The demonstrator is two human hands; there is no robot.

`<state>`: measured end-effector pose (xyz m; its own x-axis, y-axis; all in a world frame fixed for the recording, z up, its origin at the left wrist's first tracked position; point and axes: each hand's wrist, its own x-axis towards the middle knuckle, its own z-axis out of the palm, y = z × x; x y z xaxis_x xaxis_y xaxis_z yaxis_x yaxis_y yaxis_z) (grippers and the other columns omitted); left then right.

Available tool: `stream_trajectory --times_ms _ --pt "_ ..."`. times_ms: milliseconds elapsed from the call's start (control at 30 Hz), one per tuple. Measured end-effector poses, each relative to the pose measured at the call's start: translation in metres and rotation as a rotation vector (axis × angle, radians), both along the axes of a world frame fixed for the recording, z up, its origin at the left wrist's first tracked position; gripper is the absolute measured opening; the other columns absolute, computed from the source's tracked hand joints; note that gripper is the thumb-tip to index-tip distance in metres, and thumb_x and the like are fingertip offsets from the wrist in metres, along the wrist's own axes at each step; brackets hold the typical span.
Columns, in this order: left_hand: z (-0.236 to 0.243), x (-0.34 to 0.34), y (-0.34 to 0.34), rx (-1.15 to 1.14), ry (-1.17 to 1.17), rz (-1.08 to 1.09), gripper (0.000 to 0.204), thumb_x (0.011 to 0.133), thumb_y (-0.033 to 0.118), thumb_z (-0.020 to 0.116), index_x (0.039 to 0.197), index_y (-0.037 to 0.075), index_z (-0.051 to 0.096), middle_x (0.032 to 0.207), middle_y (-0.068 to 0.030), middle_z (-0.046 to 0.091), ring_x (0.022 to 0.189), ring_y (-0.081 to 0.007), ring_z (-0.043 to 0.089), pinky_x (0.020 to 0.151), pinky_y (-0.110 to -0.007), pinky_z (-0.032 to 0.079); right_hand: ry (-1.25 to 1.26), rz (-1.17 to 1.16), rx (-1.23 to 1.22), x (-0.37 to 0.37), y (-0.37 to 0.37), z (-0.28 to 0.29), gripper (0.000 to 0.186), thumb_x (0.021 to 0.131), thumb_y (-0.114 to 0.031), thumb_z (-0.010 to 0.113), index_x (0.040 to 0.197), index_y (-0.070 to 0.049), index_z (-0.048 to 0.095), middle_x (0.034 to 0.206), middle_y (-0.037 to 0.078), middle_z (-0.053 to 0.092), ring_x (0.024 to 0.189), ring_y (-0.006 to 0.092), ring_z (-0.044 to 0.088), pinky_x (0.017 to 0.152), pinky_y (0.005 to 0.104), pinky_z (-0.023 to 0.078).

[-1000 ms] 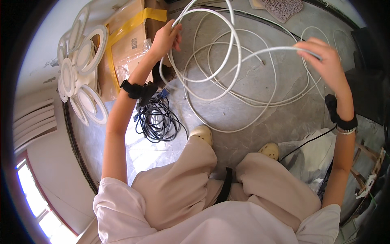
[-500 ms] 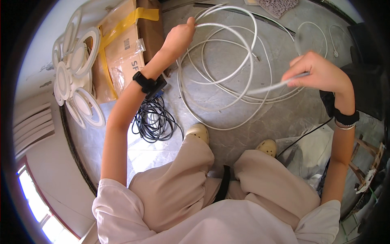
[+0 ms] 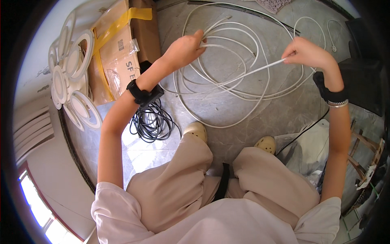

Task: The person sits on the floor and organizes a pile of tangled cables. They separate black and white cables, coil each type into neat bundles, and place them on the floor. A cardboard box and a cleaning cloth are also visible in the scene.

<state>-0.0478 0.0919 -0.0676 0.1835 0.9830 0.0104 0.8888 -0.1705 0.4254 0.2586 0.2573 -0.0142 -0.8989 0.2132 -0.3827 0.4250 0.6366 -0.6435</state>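
Note:
A white cable (image 3: 221, 126) lies in wide, uneven loops on the grey tiled floor (image 3: 219, 146). My left hand (image 3: 189, 49) grips several strands of it at the upper left of the loops, fingers curled round them. Off to the right, my right hand (image 3: 306, 55) pinches a length of the same cable between thumb and fingertips, and that stretch runs taut down and left across the coil. Below my left forearm sits a tangled bundle of black cable (image 3: 148, 126).
At the left are a cardboard box (image 3: 111, 77) with yellow tape and a white petal-shaped light fixture (image 3: 61, 83). A fuzzy mat (image 3: 274, 4) lies at the back. Dark objects (image 3: 361, 85), plastic sheeting (image 3: 304, 146) and a wooden frame (image 3: 361, 171) are at the right.
My left hand has moved right and downward since the earlier frames, still gripping the cable. My right hand dipped, then rose leftward of its first position, turning over; the cable loops now lie flatter.

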Motion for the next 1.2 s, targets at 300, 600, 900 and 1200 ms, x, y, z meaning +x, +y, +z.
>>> stream_trajectory --times_ms 300,600,900,1200 --pt "0.012 0.009 -0.003 -1.078 -1.385 0.253 0.03 0.095 0.034 0.044 0.071 0.016 0.038 0.051 0.0104 0.028 0.04 0.0027 0.024 0.032 -0.012 0.022 0.121 -0.178 0.427 -0.008 0.022 -0.04 0.018 0.072 -0.016 0.065 0.08 0.0 0.066 0.072 0.015 0.064 0.066 0.0283 0.061 0.06 0.0355 0.047" --pt "0.003 0.044 -0.011 -0.981 -1.924 0.265 0.027 0.095 0.035 0.041 0.084 0.011 0.047 0.065 0.0032 0.047 0.044 -0.0021 0.028 0.04 -0.015 0.024 0.502 -0.741 0.144 -0.062 -0.033 -0.043 0.022 0.086 -0.022 0.057 0.093 -0.001 0.062 0.061 0.003 0.053 0.05 0.0074 0.046 0.044 0.0231 0.035" --pt "0.019 0.039 0.001 -0.669 -1.988 0.291 0.038 0.098 0.032 0.031 0.115 0.004 0.051 0.109 -0.0076 0.059 0.096 -0.0175 0.056 0.087 -0.032 0.044 0.876 -0.648 0.014 -0.112 -0.111 -0.028 0.033 0.088 -0.015 0.051 0.118 -0.003 0.05 0.08 0.007 0.056 0.061 0.015 0.053 0.053 0.029 0.043" --pt "0.046 -0.021 0.002 -0.416 -2.56 0.011 0.025 0.096 0.019 0.036 0.075 0.01 0.048 0.056 0.0063 0.038 0.053 -0.0062 0.042 0.079 -0.028 0.04 0.653 -0.389 -0.061 -0.081 -0.159 -0.039 0.056 0.078 -0.015 0.062 0.126 -0.01 0.035 0.095 0.012 0.054 0.064 0.0264 0.057 0.056 0.034 0.047"
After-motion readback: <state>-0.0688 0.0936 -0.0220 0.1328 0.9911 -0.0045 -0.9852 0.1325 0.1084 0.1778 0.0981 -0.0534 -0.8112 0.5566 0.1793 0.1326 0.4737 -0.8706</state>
